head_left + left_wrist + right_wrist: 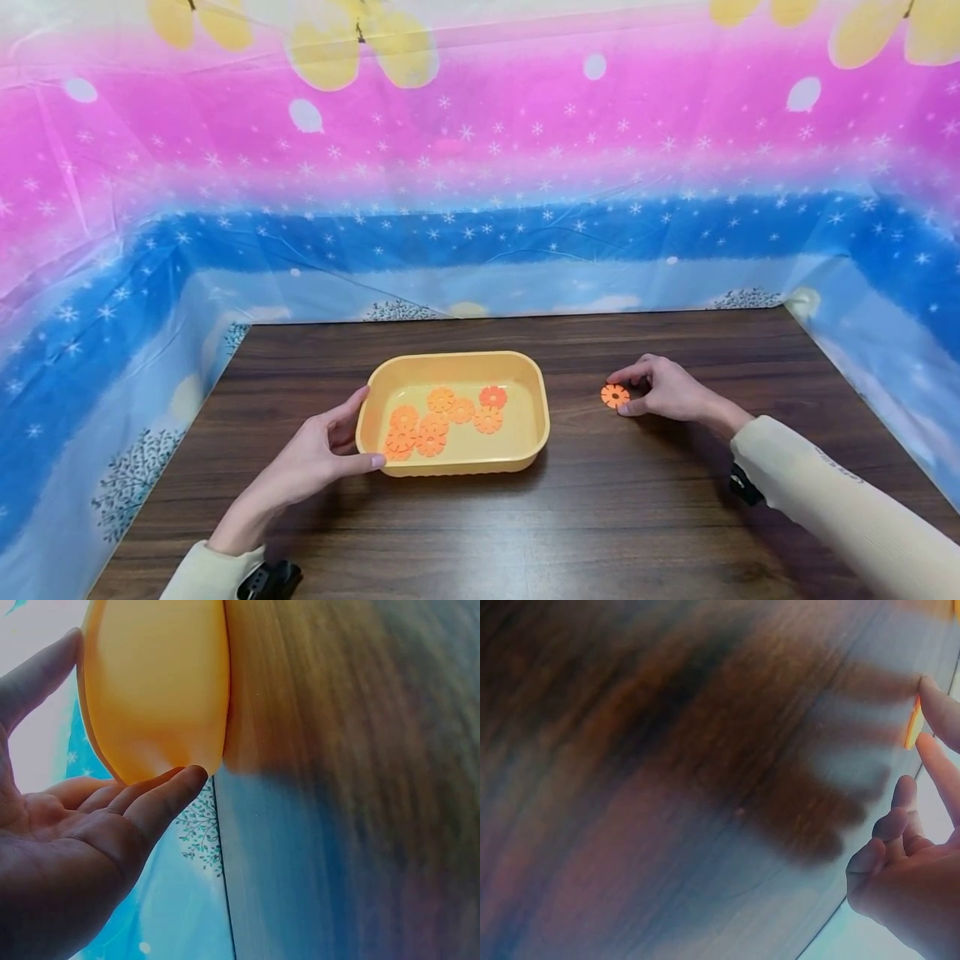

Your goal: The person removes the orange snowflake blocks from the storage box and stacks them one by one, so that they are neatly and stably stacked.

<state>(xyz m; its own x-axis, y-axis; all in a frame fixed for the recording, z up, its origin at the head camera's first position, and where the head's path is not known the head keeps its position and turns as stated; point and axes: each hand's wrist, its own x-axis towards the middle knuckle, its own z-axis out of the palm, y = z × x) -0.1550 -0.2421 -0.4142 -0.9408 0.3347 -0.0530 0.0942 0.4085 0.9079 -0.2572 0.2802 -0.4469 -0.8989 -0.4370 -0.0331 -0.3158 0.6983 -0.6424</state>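
Observation:
A yellow tray on the table holds several orange flower-shaped discs, some overlapping at its left end. My left hand grips the tray's left end, thumb at the near corner and fingers along the side; the left wrist view shows this hand against the wall of the tray. To the right of the tray, my right hand pinches one orange disc between thumb and index finger. In the right wrist view the disc appears edge-on at the fingertips of the hand, other fingers curled.
The brown wooden table spreads around the tray. A patterned pink and blue cloth hangs behind the table and along both sides. Dark bands are on both wrists, at the cream sleeves.

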